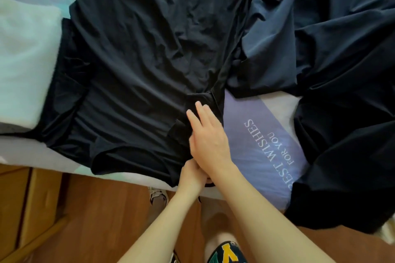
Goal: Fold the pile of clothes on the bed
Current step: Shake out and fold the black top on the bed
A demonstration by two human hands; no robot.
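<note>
Now right hand (208, 134) presses flat, spread on black garment (136, 53); left hand (190, 174) pinches its hem.

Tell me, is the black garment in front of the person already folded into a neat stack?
No, the black garment lies spread out and wrinkled across the bed, with both hands at its near edge.

Black garment (136, 53), lettered lilac bedsheet (256, 145)

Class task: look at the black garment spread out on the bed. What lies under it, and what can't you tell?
Under the black garment the pale bedsheet shows at its edges, and a white pillow is tucked beneath its left side. The right hand rests on top. Anything under its middle is covered.
</note>
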